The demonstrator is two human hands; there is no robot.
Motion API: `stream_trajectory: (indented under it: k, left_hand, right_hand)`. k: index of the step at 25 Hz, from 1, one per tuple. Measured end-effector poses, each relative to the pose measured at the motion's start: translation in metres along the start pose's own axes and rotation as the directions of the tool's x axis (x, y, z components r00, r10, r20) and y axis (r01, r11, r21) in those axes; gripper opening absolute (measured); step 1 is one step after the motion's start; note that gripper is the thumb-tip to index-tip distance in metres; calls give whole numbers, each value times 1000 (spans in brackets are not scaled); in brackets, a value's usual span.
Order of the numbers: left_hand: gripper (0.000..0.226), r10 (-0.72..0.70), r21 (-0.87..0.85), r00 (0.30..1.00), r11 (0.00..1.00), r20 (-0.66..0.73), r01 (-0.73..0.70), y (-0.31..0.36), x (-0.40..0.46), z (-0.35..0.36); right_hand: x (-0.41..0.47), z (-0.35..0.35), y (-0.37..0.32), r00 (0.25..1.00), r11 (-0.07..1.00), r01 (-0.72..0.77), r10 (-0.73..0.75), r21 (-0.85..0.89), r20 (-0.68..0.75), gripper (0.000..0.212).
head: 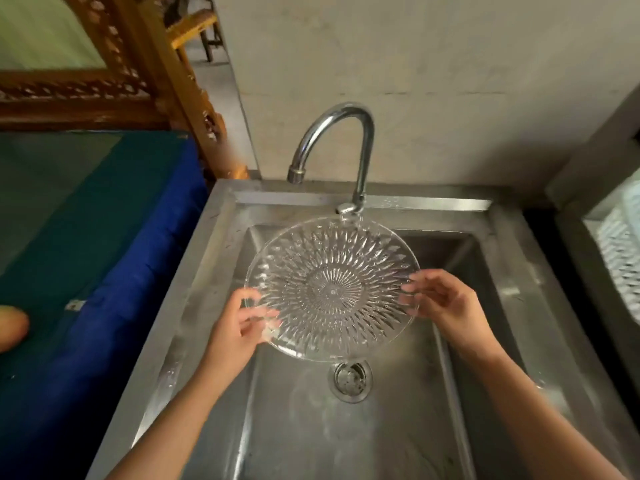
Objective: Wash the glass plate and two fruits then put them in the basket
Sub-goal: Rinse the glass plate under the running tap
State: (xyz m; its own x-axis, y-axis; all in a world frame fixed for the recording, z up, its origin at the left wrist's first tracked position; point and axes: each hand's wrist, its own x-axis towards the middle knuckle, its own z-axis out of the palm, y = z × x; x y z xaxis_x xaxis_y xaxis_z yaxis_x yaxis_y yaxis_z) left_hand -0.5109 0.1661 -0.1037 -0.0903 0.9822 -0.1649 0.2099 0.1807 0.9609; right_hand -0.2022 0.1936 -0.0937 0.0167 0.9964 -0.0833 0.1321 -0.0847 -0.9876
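Observation:
A clear glass plate [332, 289] with a cut star pattern hangs flat over the steel sink [512, 292], below the tap's spout. My left hand [239, 327] grips its near-left rim, thumb on top. My right hand [446, 303] holds the right rim with the fingertips. One fruit [12, 327], orange-yellow, lies at the far left edge on the blue cloth, partly cut off by the frame. A white slatted basket [620, 261] stands at the right edge, only partly in view. No second fruit shows.
A chrome gooseneck tap [363, 147] rises at the sink's back rim; no stream of water is visible. The drain [350, 381] sits just below the plate. A blue and green cloth [104, 237] covers the surface at the left. A carved wooden frame [145, 64] leans behind it.

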Motion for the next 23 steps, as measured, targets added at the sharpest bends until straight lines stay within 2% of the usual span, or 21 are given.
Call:
stream_trajectory:
  k: [3, 5, 7, 10, 12, 17, 20, 23]
  left_hand:
    - [30, 119, 47, 991, 992, -62, -116, 15, -13, 18]
    - [28, 206, 87, 977, 976, -50, -201, 37, -18, 23]
    - [31, 255, 102, 967, 961, 22, -256, 64, -20, 21]
    - [45, 252, 85, 940, 957, 231, -278, 108, -28, 20]
    - [50, 178, 47, 919, 977, 351, -207, 130, -37, 28]
    - [53, -125, 37, 840, 992, 529, 125, 172, -70, 83]
    - [53, -193, 39, 776, 976, 600, 212, 185, -101, 138]
    - [54, -253, 43, 691, 951, 677, 307, 187, -133, 200]
  right_hand:
    - [-35, -15, -18, 991, 995, 91, -96, -51, -90, 36]
    - [-57, -25, -34, 979, 994, 108, -108, -10, -176, 38]
    - [-79, -37, -50, 967, 993, 103, -84, 65, -238, 36]
    - [-111, -58, -76, 953, 985, 54, -2, 163, -303, 37]
    - [-131, -72, -88, 924, 981, -10, 83, 194, -373, 37]
    - [-194, -109, -100, 816, 940, -160, 298, 301, -496, 31]
    - [-246, -159, -103, 749, 897, -174, 389, 407, -536, 21]
    - [-292, -220, -97, 693, 889, -210, 428, 406, -580, 18]
